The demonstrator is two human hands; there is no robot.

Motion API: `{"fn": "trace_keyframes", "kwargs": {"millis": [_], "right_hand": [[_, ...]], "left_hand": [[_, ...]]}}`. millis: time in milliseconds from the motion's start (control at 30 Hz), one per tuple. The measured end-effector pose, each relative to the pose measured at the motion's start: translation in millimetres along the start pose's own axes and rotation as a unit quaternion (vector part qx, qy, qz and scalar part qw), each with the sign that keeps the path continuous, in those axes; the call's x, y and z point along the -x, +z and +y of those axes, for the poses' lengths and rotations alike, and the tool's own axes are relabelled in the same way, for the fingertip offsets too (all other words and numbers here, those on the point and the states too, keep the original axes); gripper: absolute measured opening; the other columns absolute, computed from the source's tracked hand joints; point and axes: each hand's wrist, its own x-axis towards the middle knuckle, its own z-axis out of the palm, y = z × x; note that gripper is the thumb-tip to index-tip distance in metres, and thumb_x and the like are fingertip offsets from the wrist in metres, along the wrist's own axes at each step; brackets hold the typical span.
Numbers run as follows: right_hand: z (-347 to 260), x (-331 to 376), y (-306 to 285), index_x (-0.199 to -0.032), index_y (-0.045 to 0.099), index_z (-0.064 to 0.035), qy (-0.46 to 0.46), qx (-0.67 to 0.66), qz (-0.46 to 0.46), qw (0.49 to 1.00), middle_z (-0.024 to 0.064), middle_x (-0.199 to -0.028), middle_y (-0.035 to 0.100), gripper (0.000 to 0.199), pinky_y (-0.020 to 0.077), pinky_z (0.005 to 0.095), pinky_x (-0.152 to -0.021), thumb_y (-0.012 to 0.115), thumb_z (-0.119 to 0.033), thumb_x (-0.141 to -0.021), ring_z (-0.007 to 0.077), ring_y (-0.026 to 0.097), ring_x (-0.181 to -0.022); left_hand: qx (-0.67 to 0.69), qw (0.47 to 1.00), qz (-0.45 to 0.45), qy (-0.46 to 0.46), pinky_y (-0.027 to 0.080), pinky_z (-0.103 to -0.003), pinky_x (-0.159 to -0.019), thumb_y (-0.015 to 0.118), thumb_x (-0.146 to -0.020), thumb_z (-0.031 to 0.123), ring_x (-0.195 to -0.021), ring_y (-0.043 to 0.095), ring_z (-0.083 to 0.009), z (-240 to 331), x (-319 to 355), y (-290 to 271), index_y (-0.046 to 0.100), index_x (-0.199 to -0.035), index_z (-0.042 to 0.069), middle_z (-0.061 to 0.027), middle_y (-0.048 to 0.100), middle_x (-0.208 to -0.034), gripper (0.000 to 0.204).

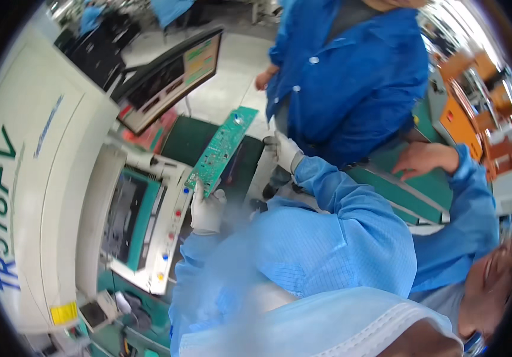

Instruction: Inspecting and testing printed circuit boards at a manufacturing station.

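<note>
My left hand (207,209), in a white glove, pinches the lower end of a long green circuit board (220,149). The board is tilted, its far end pointing up and to the right, with small components across its face. My right hand (285,151), gloved as well, is out to the right of the board and does not touch it. Its fingers look curled by a small dark shape, which I cannot make out. To the left of the board is a white machine (47,172) with an open bay (131,220) holding a green-edged fixture.
A monitor (172,80) juts out above the machine. Coloured buttons line the machine's front panel (174,238). A person in a dark blue coat (351,77) stands ahead. At the right, another person's bare hand (425,159) hovers over a green-topped bench (407,190).
</note>
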Motion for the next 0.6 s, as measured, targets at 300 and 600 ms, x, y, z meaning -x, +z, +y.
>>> {"fn": "trace_keyframes", "kwargs": {"millis": [300, 600], "right_hand": [[16.2, 46.4, -57.7, -0.104, 0.063, -0.0109, -0.036, 0.011, -0.046, 0.998, -0.002, -0.072, 0.056, 0.028, 0.0369, 0.0246, -0.049, 0.048, -0.034, -0.103, 0.0103, 0.049, -0.056], [54.2, 129.2, -47.4, -0.104, 0.065, -0.0068, -0.081, 0.083, 0.067, 0.991, 0.003, -0.078, 0.064, 0.027, 0.0432, 0.0259, -0.051, 0.055, -0.032, -0.1, 0.0117, 0.057, -0.057]], "left_hand": [[-0.046, 0.988, -0.141, -0.038, 0.043, -0.029, -0.073, 0.056, -0.102, 0.036, -0.084, 0.051, -0.0167, -35.9, -101.9, 142.5, 0.052, -0.133, 0.016, -0.0039, 0.059, -0.129, 0.037], [-0.175, 0.964, -0.182, 0.081, 0.052, -0.036, -0.084, 0.056, -0.102, 0.036, -0.102, 0.065, -0.024, -118.8, -181.1, 169.3, 0.046, -0.141, 0.005, -0.0064, 0.057, -0.126, 0.051]]}}
